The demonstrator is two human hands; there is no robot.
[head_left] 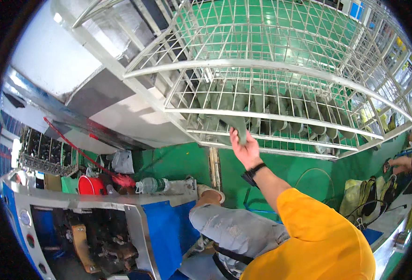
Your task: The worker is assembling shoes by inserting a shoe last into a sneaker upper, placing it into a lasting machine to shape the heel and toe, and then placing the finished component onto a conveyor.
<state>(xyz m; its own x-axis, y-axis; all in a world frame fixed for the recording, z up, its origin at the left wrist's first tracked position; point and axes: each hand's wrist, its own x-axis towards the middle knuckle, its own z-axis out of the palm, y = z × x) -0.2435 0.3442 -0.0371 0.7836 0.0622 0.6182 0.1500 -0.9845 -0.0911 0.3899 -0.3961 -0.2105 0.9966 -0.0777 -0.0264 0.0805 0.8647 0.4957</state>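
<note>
My right hand [245, 148], with a dark band on its wrist, reaches up to the front of a wire rack cart [271, 114]. Its fingers are closed round one end of an olive-green foot-shaped piece [233, 123], which slants up and left against the lower bars. Behind those bars stand several similar olive-green pieces [280, 109] in a row along the rack's lower level. My left hand does not show.
A blue and metal machine [168, 224] stands at lower left, with a plastic bottle [152, 185] on top. Near it are a red bucket [91, 185] and another rack [49, 154]. At right, a co-worker's hand [401, 164] is near yellow-and-black bundles [367, 196].
</note>
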